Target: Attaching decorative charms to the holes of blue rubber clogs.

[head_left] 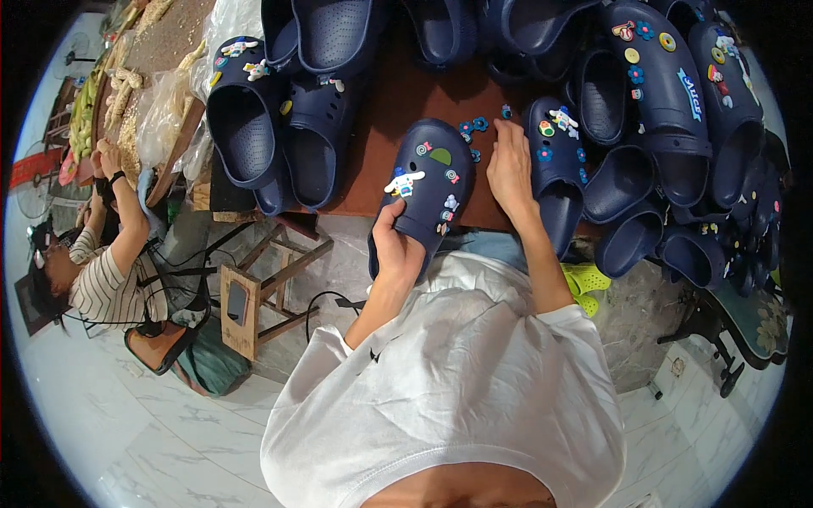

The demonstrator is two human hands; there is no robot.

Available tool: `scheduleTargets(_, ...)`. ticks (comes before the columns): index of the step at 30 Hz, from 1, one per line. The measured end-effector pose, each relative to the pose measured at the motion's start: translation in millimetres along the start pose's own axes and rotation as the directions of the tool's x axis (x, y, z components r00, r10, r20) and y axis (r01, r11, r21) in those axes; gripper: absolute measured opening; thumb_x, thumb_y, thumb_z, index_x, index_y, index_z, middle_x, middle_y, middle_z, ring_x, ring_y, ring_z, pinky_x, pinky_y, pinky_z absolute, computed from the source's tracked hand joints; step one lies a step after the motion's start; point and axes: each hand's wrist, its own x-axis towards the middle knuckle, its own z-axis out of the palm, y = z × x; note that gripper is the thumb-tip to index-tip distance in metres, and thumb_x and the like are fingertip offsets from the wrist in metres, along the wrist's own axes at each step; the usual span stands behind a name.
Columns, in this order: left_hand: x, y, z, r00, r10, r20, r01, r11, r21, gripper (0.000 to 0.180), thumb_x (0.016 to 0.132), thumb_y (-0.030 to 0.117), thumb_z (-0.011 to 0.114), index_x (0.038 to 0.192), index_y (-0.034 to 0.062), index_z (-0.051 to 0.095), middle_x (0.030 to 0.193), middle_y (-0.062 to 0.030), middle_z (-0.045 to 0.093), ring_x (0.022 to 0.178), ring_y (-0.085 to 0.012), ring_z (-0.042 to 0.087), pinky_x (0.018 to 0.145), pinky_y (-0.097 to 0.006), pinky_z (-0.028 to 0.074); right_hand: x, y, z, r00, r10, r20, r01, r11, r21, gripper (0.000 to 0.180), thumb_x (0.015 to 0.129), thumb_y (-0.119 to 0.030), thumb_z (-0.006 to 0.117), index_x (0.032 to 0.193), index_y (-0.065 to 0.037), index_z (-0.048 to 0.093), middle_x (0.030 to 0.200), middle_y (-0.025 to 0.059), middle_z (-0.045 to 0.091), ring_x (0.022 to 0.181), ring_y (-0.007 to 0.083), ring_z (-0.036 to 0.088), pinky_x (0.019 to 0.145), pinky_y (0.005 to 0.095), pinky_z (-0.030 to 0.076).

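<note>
My left hand (395, 247) is closed round the heel end of a navy clog (429, 152), its thumb on top. That clog's upper carries several charms, among them a white character with spread arms, a green half-round piece and candy shapes. To its right, my right hand (511, 173) lies on the brown tabletop with its fingers stretched out. Beside those fingers are several loose blue flower charms (480, 124). I cannot make out anything held in the right hand. Just right of it rests another navy clog (546, 140) with charms on it.
Navy clogs (240, 135) line the left and far side of the brown table (364, 165); more pile up at the right (677, 110). A wooden stool (246, 313) bearing a phone stands lower left. Another person (110, 271) sits at the far left. Lime clogs (584, 281) lie below the table.
</note>
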Motion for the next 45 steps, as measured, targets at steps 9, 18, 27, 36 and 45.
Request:
scheduleTargets(9,-4,1,1,0.999,-0.036,-0.029,0.036,0.999,-0.006,0.043,0.09,0.016,0.052,0.128,-0.0029,0.049,0.126,-0.019,0.059,0.115,-0.0332,0.059,0.102,-0.049,0.045,32,12,17,0.992,0.058,0.11,-0.031,0.972,-0.233,0.042,0.078,0.009,0.055,0.12,0.009,0.054,0.13,0.0303,0.049,0.122,0.0444,0.048,0.105,0.0458,0.041)
scheduleTargets(18,-11,2,6,0.998,-0.027,-0.058,0.035,0.99,0.133,0.037,0.091,0.017,0.053,0.124,-0.0009,0.052,0.12,-0.0161,0.063,0.106,-0.0296,0.063,0.094,-0.046,0.051,22,-3,6,0.987,0.036,0.159,0.004,0.971,-0.241,0.029,0.074,0.009,0.061,0.101,-0.001,0.06,0.103,0.019,0.056,0.097,0.038,0.055,0.081,0.0448,0.05)
scheduleTargets(27,-15,0,7,1.0,0.007,-0.027,-0.001,0.976,0.216,0.039,0.088,0.009,0.054,0.124,-0.0041,0.051,0.117,-0.0161,0.063,0.106,-0.0256,0.064,0.093,-0.039,0.053,-1,1,-10,0.975,-0.004,0.223,0.046,0.982,-0.185,0.019,0.079,0.004,0.063,0.097,0.001,0.059,0.097,0.0202,0.054,0.089,0.0395,0.059,0.076,0.047,0.051)
scheduleTargets(36,-19,-2,15,0.995,0.102,-0.015,-0.089,0.927,0.365,0.031,0.089,0.012,0.057,0.116,-0.0051,0.058,0.108,-0.0154,0.067,0.094,-0.0239,0.068,0.085,-0.037,0.056,11,-38,-73,0.997,-0.027,0.074,0.008,0.97,0.244,0.01,0.082,-0.005,0.069,0.092,-0.006,0.069,0.093,0.0095,0.06,0.083,0.0282,0.063,0.07,0.0381,0.051)
scheduleTargets(45,-22,-3,24,0.999,0.019,0.047,-0.04,0.865,0.5,0.034,0.087,0.008,0.057,0.12,-0.0033,0.056,0.111,-0.0118,0.065,0.099,-0.0187,0.065,0.087,-0.033,0.053,-5,-51,-62,0.949,-0.311,0.048,0.273,0.891,0.363,0.016,0.074,-0.008,0.075,0.09,-0.011,0.074,0.089,0.0018,0.061,0.086,0.0225,0.059,0.078,0.0358,0.046)
